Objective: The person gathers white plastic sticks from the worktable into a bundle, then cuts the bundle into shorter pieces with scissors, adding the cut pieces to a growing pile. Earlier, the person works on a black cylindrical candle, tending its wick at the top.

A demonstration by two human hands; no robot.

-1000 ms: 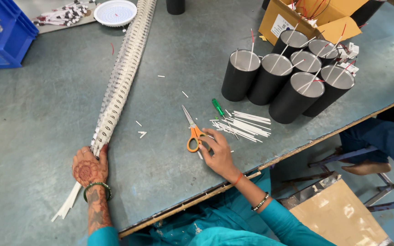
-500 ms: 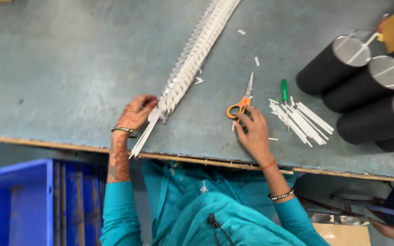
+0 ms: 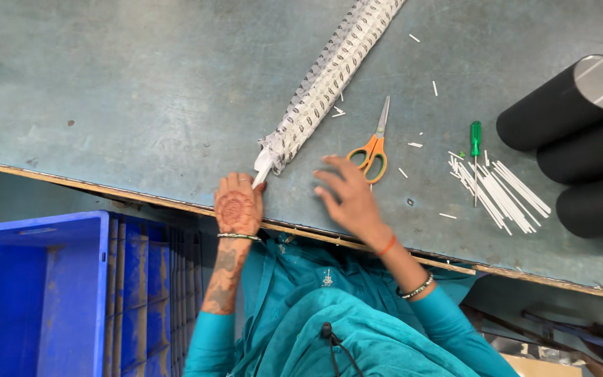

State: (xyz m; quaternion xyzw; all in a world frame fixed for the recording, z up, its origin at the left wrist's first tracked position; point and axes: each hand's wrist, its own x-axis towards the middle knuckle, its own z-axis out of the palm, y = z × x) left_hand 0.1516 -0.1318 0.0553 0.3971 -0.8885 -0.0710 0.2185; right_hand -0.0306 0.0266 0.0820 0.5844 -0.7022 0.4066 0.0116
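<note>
A long white bundle with dark markings lies diagonally across the grey table. My left hand grips its white near tip at the table's front edge. My right hand hovers over the table with fingers spread, holding nothing, just left of the orange-handled scissors. To the right lie a green-handled screwdriver and a pile of thin white sticks.
Black cylinders lie stacked at the right edge. A blue plastic crate stands on the floor at the lower left. Small white stick scraps dot the table around the scissors.
My right hand has come off the scissors and moved left, its fingers spread. The view has shifted; my left hand still grips the bundle's tip.
</note>
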